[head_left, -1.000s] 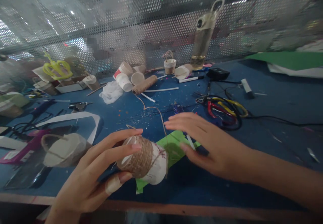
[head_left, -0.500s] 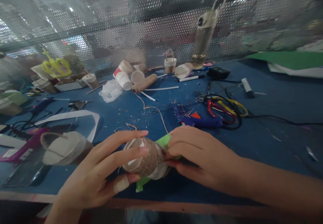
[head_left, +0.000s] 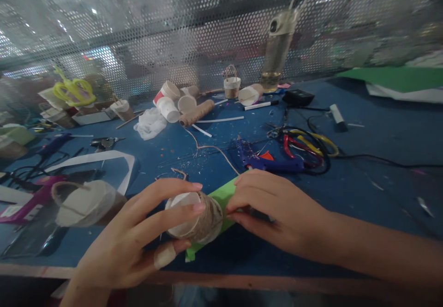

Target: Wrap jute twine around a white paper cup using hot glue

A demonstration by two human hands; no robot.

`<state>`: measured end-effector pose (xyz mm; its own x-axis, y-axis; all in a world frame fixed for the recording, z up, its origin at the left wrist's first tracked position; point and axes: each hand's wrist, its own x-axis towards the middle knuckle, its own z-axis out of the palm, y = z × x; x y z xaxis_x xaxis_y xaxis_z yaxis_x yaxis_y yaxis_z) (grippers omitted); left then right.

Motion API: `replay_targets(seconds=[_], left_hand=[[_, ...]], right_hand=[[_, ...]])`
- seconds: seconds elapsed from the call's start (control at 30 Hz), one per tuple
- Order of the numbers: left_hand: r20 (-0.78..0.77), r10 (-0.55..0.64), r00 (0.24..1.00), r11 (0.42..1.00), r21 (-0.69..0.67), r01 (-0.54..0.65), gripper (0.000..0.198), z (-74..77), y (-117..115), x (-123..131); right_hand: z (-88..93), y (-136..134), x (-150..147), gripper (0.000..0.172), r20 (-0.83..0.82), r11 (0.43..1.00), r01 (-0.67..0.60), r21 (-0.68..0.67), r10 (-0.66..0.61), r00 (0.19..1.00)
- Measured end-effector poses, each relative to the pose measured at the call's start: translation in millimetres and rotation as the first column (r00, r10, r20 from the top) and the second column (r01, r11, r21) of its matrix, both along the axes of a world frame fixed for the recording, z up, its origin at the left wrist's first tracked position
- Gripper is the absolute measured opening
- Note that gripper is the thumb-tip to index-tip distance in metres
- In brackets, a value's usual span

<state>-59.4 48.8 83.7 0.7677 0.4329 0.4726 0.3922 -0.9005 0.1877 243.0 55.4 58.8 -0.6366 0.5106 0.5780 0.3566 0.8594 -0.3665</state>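
In front of me a paper cup point(head_left: 188, 224) lies tilted, its open mouth toward the left and brown twine point(head_left: 212, 218) wound around its side. My left hand point(head_left: 145, 228) is closed around it, fingers over the top and a bandaged thumb below. At the cup's right side, the fingertips of my right hand point(head_left: 263, 205) pinch the twine, whose loose length runs back to a twine roll point(head_left: 197, 113). A light green strip point(head_left: 221, 194) lies under the cup and partly behind my right hand.
A blue glue gun point(head_left: 266, 159) and pliers with red handles point(head_left: 290, 148) lie beyond my right hand. To the left are a cup with a twine handle point(head_left: 92, 203) and a magenta glue gun point(head_left: 38, 196). Behind stand a bottle point(head_left: 277, 49) and a perforated metal screen point(head_left: 207, 35).
The cup has turned in my left hand, showing more twine and less of its white wrapping. My right fingertips have drawn slightly away from its side, uncovering more green strip.
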Motion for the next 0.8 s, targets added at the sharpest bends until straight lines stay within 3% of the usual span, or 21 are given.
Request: replay_targets(seconds=[0.2,0.53,0.8], left_hand=[[-0.003,-0.017,1.000,1.000,0.000,0.017,0.043,-2.2,-0.1,-1.7],[-0.017,-0.042,0.999,0.999,-0.023,0.041,0.043,-4.1,-1.0,-1.9],[-0.026,-0.057,0.998,0.998,-0.013,0.056,0.041,-3.4,-1.1,-0.8]], right_hand=[[3.3,0.0,-1.8,0.016,-0.021,1.000,0.015,0.011,-0.015,1.000],[1.6,0.2,-3.1,0.015,-0.026,0.996,0.017,-0.086,-0.019,0.999],[-2.2,1.3,-4.9,0.012,-0.020,0.998,0.012,-0.059,-0.013,1.000]])
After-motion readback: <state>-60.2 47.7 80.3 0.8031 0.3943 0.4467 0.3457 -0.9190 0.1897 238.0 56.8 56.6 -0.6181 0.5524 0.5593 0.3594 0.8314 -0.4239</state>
